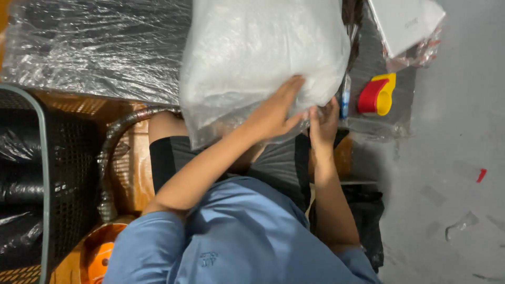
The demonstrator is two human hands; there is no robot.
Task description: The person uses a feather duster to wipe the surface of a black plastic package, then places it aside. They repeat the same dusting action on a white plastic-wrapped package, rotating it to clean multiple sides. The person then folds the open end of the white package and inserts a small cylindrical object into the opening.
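The bubble-wrapped bundle (263, 52) is held on the lap against the edge of the plastic-covered surface (94, 47), the left hand (276, 113) spread flat on its lower face and the right hand (323, 121) pinched on the wrap's bottom edge. The loose edge is best kept pulled taut while the flat palm steadies the bundle. The red and yellow tape dispenser (377, 94) is left within reach.

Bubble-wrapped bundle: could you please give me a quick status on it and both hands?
Left hand flat on bubble-wrapped bundle. Right hand pinching its lower edge. Red-and-yellow tape dispenser beside it, clear.
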